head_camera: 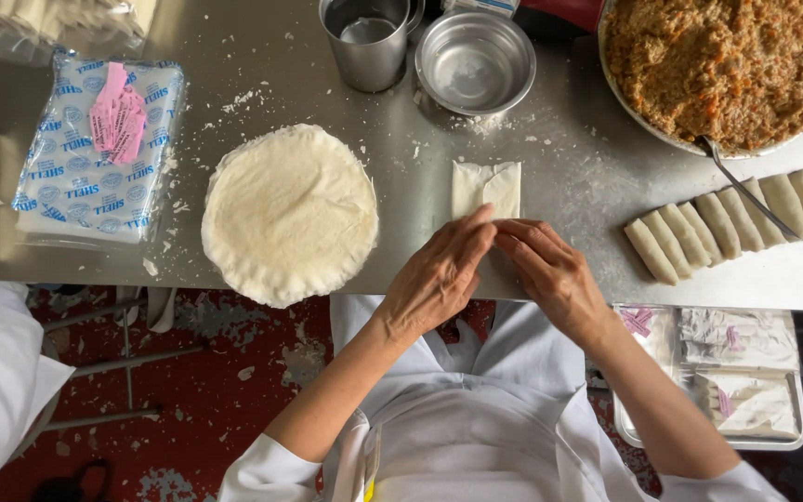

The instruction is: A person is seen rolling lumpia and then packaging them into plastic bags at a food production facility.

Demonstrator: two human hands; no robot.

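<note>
Both hands meeting over a half-folded wrapper (pixel 486 189) near the table's near edge; left hand (pixel 439 277) with fingers (pixel 472 231) bent down onto the wrapper's near part, right hand (pixel 550 274) mirroring it, fingertips (pixel 511 229) touching the left ones; neither clenched, both pressing and pinching the thin sheet rather than lifting it. Only the far end of the wrapper showing, squared off with both side flaps turned in; filling hidden under the fingers, so cannot tell how much lies inside.

Judged from this: a roll in progress; best done by keeping even pressure from both thumbs, tucking the near edge snug against the filling, holding the side flaps flat so nothing leaks, then rolling straight toward the far end without tearing the sheet.

Just left, a round stack of wrappers (pixel 289 214), pale, frilled at the rim, overhanging the near edge slightly. Farther left, a printed blue and white plastic packet (pixel 95 167) with a pink slip on top. Far, a steel cup (pixel 368 42) beside a shallow steel bowl (pixel 475 63), apparently empty. Far right, a big bowl of orange-brown filling (pixel 725 65) with a spoon (pixel 745 191) leaning from it. Right, a row of about 8 finished rolls (pixel 736 223), touching side by side. Flour crumbs scattered over the steel table (pixel 569 177).
</note>
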